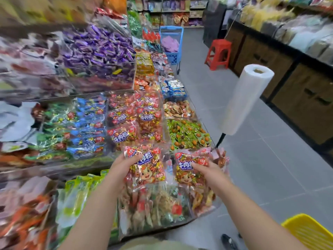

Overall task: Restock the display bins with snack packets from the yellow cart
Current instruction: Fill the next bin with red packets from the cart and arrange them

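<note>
Two red-and-gold beef-cube packets sit low in the centre of the frame, one in each of the hands. The left packet (pixel 149 170) is gripped along its left edge by the left hand (pixel 122 165), thumb over its front. The right packet (pixel 185 172) is pinched at its right side by the right hand (pixel 205 170). They are held side by side above clear display bins (pixel 218 206) of mixed snacks, just below a bin of matching packets (pixel 161 105). The yellow cart (pixel 310 231) shows in the lower right corner, on grey floor tiles (pixel 270 159). A roll of plastic bags (pixel 246 100) stands on a pole right of centre; a red stool (pixel 219 54) and a blue basket (pixel 172 44) stand farther up the aisle. Each held packet reads "牛肉粒 Beef cubes".
</note>
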